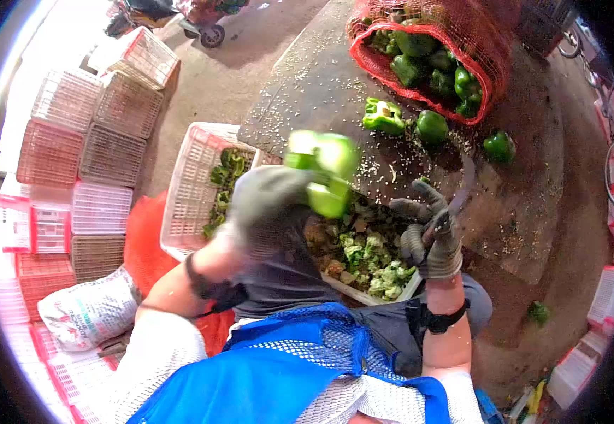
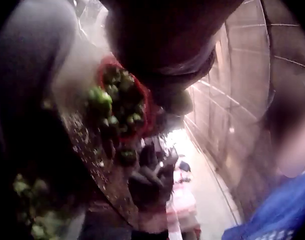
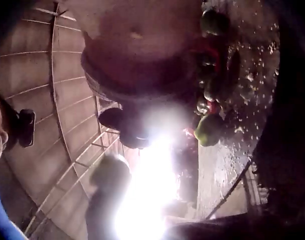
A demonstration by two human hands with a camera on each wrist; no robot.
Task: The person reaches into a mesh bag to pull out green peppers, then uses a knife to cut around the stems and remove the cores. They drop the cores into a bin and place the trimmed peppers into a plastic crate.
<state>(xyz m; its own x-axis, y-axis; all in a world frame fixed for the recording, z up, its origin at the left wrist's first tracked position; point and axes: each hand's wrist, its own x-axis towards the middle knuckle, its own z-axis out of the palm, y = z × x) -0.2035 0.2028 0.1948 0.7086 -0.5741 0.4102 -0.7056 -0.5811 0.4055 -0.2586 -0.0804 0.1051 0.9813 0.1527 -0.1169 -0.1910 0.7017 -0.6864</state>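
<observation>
My gloved left hand (image 1: 268, 205) holds cut green bell pepper (image 1: 332, 159), blurred, above the table's near edge; the pale inside of the pieces shows. In my gloved right hand (image 1: 431, 240) is a knife (image 1: 467, 184), its blade pointing up toward the table, some fingers curled round the handle and others stretched out. A cut bell pepper (image 1: 383, 116) and a whole bell pepper (image 1: 432, 128) lie on the table, with another dark green pepper (image 1: 499, 147) to their right. Both wrist views are dark and mostly blocked by the hands.
A red mesh sack (image 1: 487, 92) of green peppers lies open on the seed-strewn table (image 1: 307, 92). Below my hands is a container of pepper cores and scraps (image 1: 374, 261). A white crate (image 1: 180, 194) with pepper pieces stands at left, stacked crates (image 1: 102, 208) beyond.
</observation>
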